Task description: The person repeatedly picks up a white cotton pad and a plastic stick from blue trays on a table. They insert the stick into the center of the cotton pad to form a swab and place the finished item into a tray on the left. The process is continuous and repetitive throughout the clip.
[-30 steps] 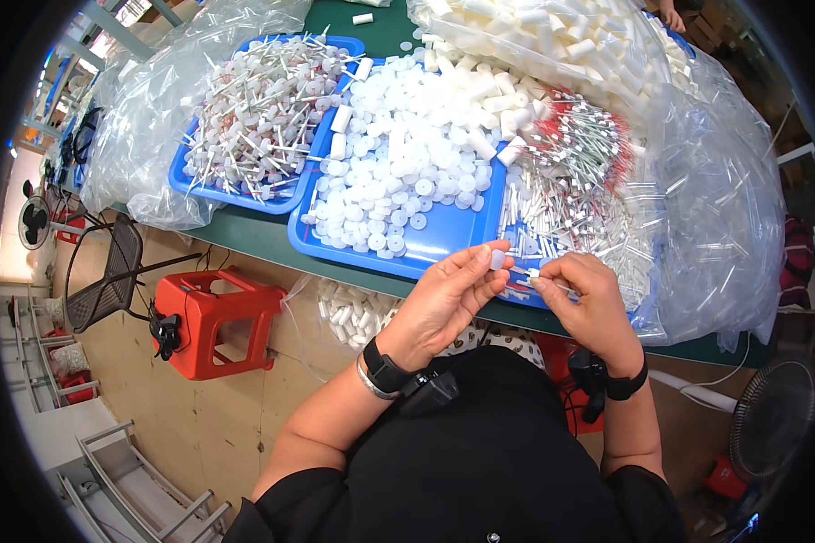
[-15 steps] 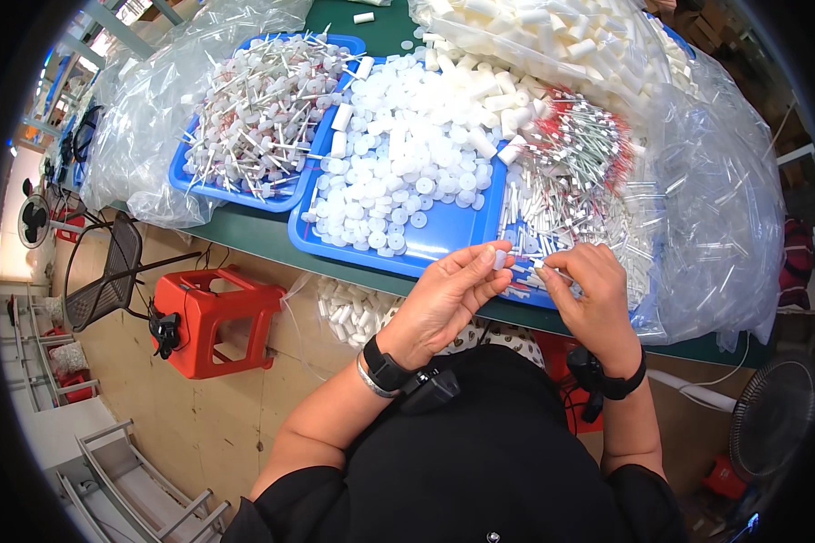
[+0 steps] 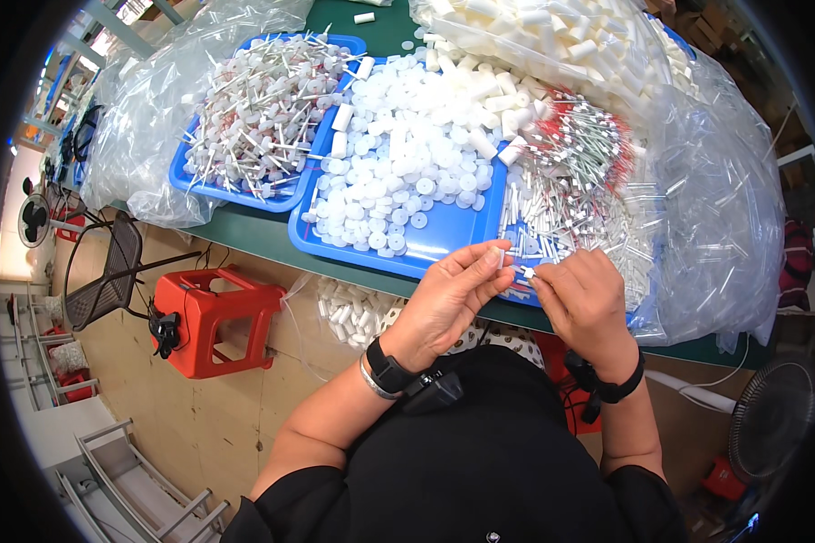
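My left hand (image 3: 455, 297) is closed in a pinch on a small translucent disc (image 3: 501, 259), seen nearly edge-on in front of the blue trays. To its right, my right hand (image 3: 585, 299) pinches a small white connector (image 3: 528, 271) close to the disc. Whether the connector touches the disc I cannot tell. Just beyond both hands is the middle blue tray (image 3: 444, 235), heaped with translucent discs (image 3: 398, 172) and white foam cylinders. Beside it lie a bundle of red-tipped wires (image 3: 580, 140) and a pile of thin white sticks (image 3: 557, 213).
A left blue tray (image 3: 190, 185) holds many sticks fitted with discs. Clear plastic bags (image 3: 715, 217) flank the green table (image 3: 244, 237), and one bag of foam cylinders (image 3: 552, 41) lies at the back. A red stool (image 3: 210, 317) stands at left; a fan (image 3: 774, 416) at right.
My right hand has shifted slightly left, bringing the white connector nearer the disc. My left hand stays almost in place, its disc now turned more edge-on.
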Demonstrator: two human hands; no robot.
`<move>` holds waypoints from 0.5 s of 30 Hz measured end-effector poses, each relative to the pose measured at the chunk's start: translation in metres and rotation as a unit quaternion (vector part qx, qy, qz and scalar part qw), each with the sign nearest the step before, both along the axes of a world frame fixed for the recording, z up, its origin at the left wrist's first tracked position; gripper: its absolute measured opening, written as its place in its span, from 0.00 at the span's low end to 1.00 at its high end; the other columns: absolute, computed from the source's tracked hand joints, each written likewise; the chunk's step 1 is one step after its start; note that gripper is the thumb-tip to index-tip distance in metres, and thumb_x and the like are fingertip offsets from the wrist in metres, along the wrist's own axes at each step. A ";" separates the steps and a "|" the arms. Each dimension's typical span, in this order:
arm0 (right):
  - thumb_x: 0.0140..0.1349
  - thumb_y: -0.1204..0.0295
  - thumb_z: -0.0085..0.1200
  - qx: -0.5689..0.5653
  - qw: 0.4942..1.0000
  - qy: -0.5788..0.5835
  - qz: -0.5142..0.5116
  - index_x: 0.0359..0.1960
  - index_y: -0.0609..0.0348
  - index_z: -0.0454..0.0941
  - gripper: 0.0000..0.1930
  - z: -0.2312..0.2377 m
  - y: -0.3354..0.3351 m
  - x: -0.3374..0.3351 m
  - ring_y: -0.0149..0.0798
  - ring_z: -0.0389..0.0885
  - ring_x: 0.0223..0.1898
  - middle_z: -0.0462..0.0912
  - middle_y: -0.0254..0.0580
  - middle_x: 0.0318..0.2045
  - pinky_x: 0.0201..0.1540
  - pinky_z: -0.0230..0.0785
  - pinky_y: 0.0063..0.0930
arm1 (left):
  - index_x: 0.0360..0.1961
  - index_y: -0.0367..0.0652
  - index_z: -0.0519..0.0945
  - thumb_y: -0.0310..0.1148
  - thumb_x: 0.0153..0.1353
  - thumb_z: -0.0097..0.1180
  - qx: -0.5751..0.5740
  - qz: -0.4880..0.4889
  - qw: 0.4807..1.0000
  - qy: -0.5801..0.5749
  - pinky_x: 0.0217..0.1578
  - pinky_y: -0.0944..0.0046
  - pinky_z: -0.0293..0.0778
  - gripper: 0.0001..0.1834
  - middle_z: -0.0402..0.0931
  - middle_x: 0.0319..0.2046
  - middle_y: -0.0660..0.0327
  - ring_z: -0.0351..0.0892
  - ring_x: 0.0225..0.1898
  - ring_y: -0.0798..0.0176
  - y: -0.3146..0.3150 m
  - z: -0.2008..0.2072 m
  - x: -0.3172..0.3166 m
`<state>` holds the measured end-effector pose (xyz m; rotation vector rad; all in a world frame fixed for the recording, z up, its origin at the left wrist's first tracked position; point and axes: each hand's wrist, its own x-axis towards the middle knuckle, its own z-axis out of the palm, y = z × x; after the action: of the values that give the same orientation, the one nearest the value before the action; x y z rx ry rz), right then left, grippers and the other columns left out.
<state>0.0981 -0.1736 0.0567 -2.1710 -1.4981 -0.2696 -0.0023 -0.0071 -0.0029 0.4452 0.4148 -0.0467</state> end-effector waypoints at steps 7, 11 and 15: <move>0.50 0.76 0.64 0.006 1.000 0.006 0.004 0.28 0.57 0.77 0.07 -0.001 -0.001 0.001 0.40 0.72 0.24 0.73 0.36 0.21 0.30 0.61 0.35 | 0.54 0.33 0.74 0.34 0.68 0.56 -0.012 0.003 1.000 -0.010 0.48 0.71 0.79 0.18 0.79 0.44 0.57 0.80 0.43 0.68 0.002 -0.002 0.000; 0.51 0.76 0.64 0.016 0.999 0.050 0.015 0.27 0.57 0.77 0.06 -0.004 -0.002 -0.001 0.41 0.72 0.24 0.73 0.36 0.21 0.30 0.61 0.35 | 0.50 0.34 0.75 0.36 0.70 0.52 -0.029 0.003 1.000 -0.012 0.47 0.71 0.79 0.16 0.79 0.43 0.57 0.80 0.42 0.68 0.000 0.002 0.002; 0.51 0.76 0.64 -0.002 0.998 0.062 0.010 0.27 0.57 0.77 0.06 -0.002 -0.004 -0.001 0.41 0.73 0.24 0.75 0.37 0.22 0.30 0.62 0.35 | 0.49 0.36 0.76 0.40 0.72 0.50 -0.034 0.006 0.999 -0.027 0.44 0.72 0.79 0.17 0.79 0.40 0.59 0.80 0.40 0.69 0.002 -0.010 0.001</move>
<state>0.0967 -0.1781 0.0546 -2.1331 -1.4515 -0.1216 -0.0016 -0.0051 -0.0129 0.3754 0.3610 -0.0369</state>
